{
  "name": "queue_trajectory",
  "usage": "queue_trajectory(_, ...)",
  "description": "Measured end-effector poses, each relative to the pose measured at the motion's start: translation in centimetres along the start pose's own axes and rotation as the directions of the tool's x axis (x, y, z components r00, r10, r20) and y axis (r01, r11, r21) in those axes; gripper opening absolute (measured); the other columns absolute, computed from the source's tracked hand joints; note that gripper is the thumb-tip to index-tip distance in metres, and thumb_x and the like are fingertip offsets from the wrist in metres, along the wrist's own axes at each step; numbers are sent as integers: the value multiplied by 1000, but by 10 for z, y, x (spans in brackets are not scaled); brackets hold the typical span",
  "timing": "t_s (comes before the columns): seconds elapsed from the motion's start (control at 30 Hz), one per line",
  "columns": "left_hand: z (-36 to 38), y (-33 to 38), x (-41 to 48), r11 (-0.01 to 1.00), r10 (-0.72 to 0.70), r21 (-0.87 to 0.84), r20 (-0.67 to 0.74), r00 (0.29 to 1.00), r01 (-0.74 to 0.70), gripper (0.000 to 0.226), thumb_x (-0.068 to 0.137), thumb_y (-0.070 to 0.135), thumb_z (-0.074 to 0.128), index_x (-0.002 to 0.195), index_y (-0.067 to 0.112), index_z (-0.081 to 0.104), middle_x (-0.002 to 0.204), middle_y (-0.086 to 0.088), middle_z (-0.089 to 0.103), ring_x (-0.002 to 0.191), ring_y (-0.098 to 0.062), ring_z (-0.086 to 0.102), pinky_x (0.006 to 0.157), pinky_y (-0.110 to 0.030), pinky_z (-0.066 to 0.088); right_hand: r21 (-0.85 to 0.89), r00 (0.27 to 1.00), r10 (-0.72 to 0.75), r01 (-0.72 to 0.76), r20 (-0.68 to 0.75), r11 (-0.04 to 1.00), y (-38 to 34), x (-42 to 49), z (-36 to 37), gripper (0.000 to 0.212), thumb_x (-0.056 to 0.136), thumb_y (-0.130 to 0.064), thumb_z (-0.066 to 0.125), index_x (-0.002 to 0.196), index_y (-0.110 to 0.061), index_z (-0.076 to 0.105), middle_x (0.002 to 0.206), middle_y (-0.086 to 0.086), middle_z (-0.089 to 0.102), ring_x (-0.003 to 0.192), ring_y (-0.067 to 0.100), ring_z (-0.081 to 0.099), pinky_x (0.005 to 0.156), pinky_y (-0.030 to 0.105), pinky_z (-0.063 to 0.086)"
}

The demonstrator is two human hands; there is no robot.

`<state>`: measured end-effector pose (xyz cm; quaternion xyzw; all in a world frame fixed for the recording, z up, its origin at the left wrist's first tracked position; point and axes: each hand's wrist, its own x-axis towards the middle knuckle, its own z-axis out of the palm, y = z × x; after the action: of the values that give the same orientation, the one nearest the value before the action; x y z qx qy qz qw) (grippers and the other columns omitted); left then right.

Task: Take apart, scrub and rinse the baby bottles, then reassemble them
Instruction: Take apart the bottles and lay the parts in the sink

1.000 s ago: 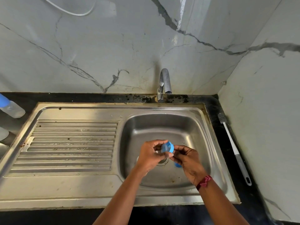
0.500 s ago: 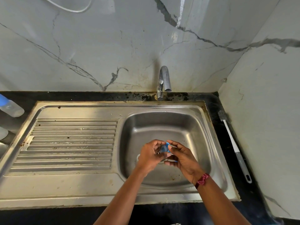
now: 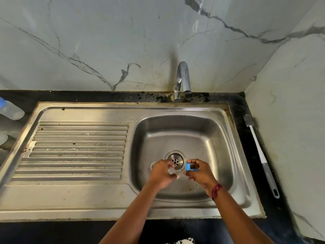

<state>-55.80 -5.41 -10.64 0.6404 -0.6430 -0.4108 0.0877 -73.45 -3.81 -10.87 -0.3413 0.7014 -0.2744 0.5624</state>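
Observation:
Both hands hover over the sink basin (image 3: 216, 138), just in front of the drain (image 3: 175, 160). My right hand (image 3: 199, 174) pinches a small blue screw ring (image 3: 188, 167) between thumb and fingers. My left hand (image 3: 161, 172) grips a small clear piece (image 3: 171, 171), which looks like the teat; its fingers hide most of it. A clear round part (image 3: 152, 166) shows past the left hand's knuckles, low in the basin. Another baby bottle (image 3: 11, 110) with a blue top lies on the counter at the far left.
The faucet (image 3: 182, 80) stands behind the basin with no water running. A white and grey bottle brush (image 3: 260, 155) lies on the dark counter at the right, along the wall. The ribbed drainboard (image 3: 77, 150) takes up the left. A pale object (image 3: 2, 138) shows at the left edge.
The hands were joined on the blue ring; now they are apart, with the ring in the right hand and the clear piece in the left. Both hands sit lower, near the drain.

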Motion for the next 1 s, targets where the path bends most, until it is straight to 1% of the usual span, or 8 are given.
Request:
queue_trajectory(0.07,11,-6,3,998,-57,38,25,998,56,41,68,40,86,101,26,67,104,7,70,98,-12,64,87,-23,48,-216,999,-53,52,-2,975,9,8,4,44,74,5,79,106,-22,68,105,0,64,92,16,61,63,12,48)
queue_trajectory(0.13,18,-8,9,993,-95,71,34,995,92,44,68,40,87,104,25,66,109,3,69,105,-16,64,91,-25,47,-444,995,-103,99,15,891,17,18,9,45,77,2,76,116,-18,68,112,1,63,99,13,59,73,4,42)
queue_trajectory(0.27,31,-8,27,985,-144,115,122,982,130,48,74,31,86,115,16,66,121,-4,65,114,-20,60,97,-26,44,-714,992,-81,129,100,689,30,30,19,48,84,-10,73,130,-17,62,126,8,60,112,20,61,98,22,46)
queue_trajectory(0.33,40,-9,35,980,-180,119,159,971,162,43,81,23,81,120,17,65,127,-5,62,117,-19,59,97,-23,43,-789,988,-66,152,140,595,33,33,25,43,89,-15,68,131,-17,60,127,7,59,114,22,60,100,30,48)
queue_trajectory(0.57,61,-21,41,959,-283,105,339,897,262,61,86,-2,63,143,15,48,149,-7,45,137,-20,45,107,-22,38,-879,975,-20,207,220,430,49,48,28,16,96,-18,54,111,-15,58,122,8,55,104,23,60,91,32,49)
queue_trajectory(0.73,59,-25,43,944,-329,109,406,852,312,80,84,-6,60,155,16,31,157,-9,32,144,-24,34,115,-29,35,-875,974,19,193,225,445,52,62,26,18,98,-14,53,115,-11,56,124,8,55,108,23,59,95,31,48)
queue_trajectory(0.87,54,-24,43,948,-317,121,448,836,295,86,85,-3,62,158,18,21,159,-10,31,145,-26,33,115,-33,35,-860,972,-5,212,237,465,51,66,21,15,98,-16,51,110,-11,58,117,11,59,107,26,60,89,32,47)
queue_trajectory(1.0,34,-20,38,960,-272,61,449,851,274,68,91,2,59,152,14,33,152,-10,42,137,-25,44,103,-23,38,-847,975,-65,216,211,486,45,61,10,20,99,-20,49,115,-13,59,114,6,60,103,19,60,89,29,49)
